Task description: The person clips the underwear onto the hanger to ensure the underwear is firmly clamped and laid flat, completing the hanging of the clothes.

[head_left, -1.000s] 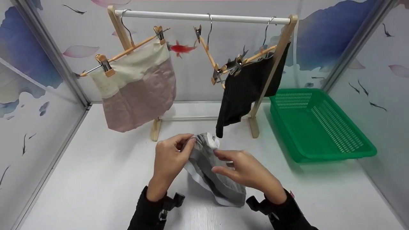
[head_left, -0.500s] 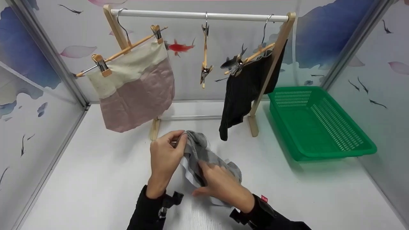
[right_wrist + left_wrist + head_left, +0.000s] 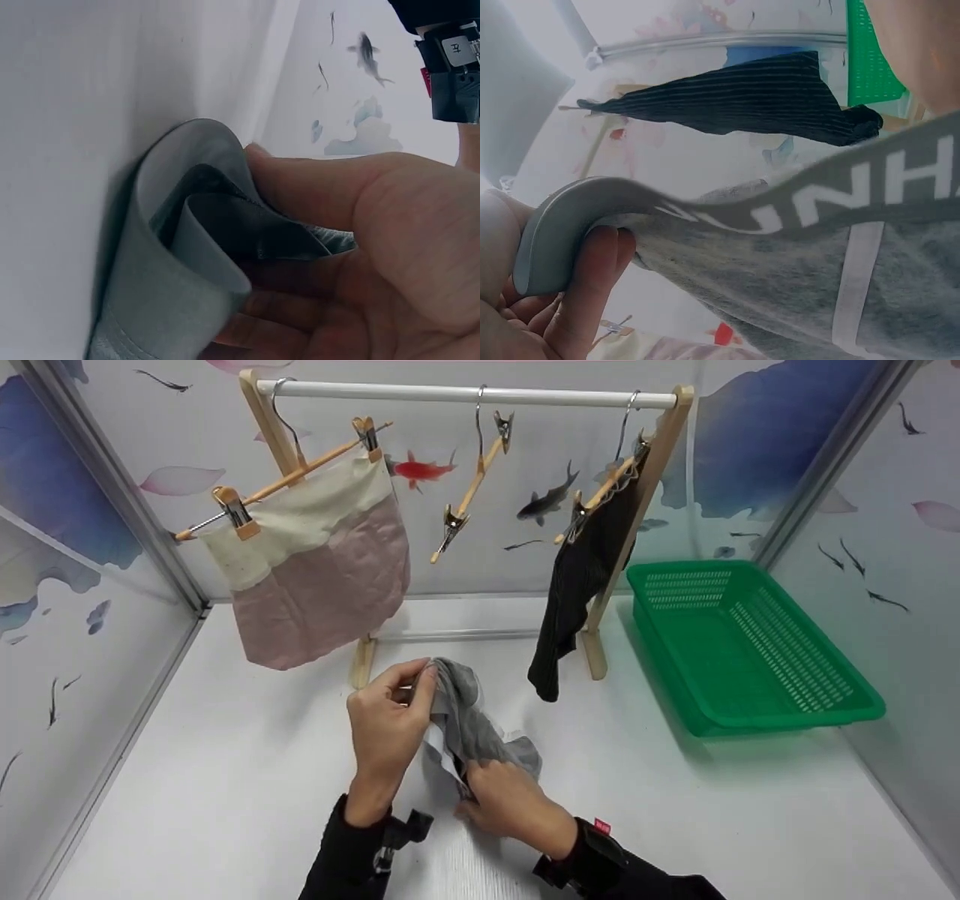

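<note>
Grey boxer briefs (image 3: 480, 712) are bunched up over the white table in the head view. My left hand (image 3: 390, 727) pinches one end of their waistband between thumb and fingers; the left wrist view shows white letters along the waistband (image 3: 900, 180). Lower down, my right hand (image 3: 517, 806) has hold of the other end. In the right wrist view, the band (image 3: 172, 300) loops in a fold between the right thumb (image 3: 307, 184) and fingers, whose tips are partly hidden by the cloth.
A wooden rack with a white rail (image 3: 465, 391) stands behind. Pink-and-cream shorts (image 3: 322, 577) hang at its left, a bare clip hanger (image 3: 480, 480) in the middle, a black striped garment (image 3: 581, 592) at its right. A green basket (image 3: 750, 660) sits at right.
My right hand has moved left and down, from beside the cloth onto its waistband. The left hand shifted slightly left with its end. The middle hanger and the black garment have swung round.
</note>
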A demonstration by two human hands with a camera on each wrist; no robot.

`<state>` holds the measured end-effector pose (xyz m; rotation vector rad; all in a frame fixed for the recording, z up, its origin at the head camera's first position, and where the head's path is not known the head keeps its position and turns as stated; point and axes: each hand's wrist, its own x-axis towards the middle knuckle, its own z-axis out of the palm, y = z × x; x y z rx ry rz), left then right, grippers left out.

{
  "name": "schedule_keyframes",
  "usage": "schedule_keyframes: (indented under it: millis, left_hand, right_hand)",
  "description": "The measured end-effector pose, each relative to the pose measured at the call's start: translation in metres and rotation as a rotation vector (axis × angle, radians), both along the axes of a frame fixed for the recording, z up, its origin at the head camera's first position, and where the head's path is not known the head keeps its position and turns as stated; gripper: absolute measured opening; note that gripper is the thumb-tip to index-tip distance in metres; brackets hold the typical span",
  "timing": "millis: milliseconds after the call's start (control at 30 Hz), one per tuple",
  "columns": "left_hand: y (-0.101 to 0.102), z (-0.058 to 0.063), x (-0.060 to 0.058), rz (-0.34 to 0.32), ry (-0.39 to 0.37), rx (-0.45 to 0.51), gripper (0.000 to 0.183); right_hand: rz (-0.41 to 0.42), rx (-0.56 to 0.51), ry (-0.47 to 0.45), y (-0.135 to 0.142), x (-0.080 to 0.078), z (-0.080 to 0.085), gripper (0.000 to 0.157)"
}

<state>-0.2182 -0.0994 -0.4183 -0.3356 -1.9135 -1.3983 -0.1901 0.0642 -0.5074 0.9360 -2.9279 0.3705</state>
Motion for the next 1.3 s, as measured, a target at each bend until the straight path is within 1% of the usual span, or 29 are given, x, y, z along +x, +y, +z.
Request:
schedule_keyframes:
  millis: [33, 67, 233, 467, 600, 767, 833, 933, 1167, 1300]
  left_hand:
    - [0.0, 0.0, 0.0, -0.005, -0.001, 0.0, 0.01]
    - [-0.001, -0.004, -0.003, -0.01, 0.0, 0.0, 0.01]
    - [-0.002, -0.004, -0.003, -0.013, 0.002, -0.005, 0.01]
    - [-0.005, -0.007, -0.004, -0.01, -0.015, -0.012, 0.011]
    - [-0.007, -0.006, -0.005, 0.006, -0.019, -0.006, 0.01]
    - [-0.009, -0.005, -0.007, 0.021, -0.008, -0.002, 0.009]
    - [-0.01, -0.004, -0.007, 0.023, -0.006, 0.003, 0.009]
    - [-0.012, -0.003, -0.007, 0.029, -0.001, 0.01, 0.01]
    - [-0.018, -0.002, -0.008, 0.061, 0.006, 0.026, 0.011]
    - [-0.021, -0.003, -0.009, 0.07, -0.002, 0.021, 0.011]
  right_hand:
    - [0.001, 0.002, 0.011, 0.0, 0.0, 0.0, 0.036]
    - [0.004, 0.005, 0.017, 0.001, -0.001, -0.001, 0.033]
    - [0.001, 0.007, 0.025, 0.003, -0.002, -0.001, 0.022]
    - [-0.001, -0.015, -0.014, 0.005, -0.005, -0.001, 0.01]
    - [-0.013, -0.002, -0.029, 0.007, -0.008, -0.001, 0.009]
    - [-0.035, 0.006, -0.064, 0.011, -0.013, 0.004, 0.013]
    - [-0.048, -0.008, -0.084, 0.014, -0.015, 0.006, 0.015]
    - [-0.059, -0.044, -0.085, 0.019, -0.019, 0.011, 0.018]
    - [-0.077, -0.124, -0.066, 0.031, -0.029, 0.019, 0.013]
    - [-0.081, -0.141, -0.055, 0.037, -0.032, 0.023, 0.016]
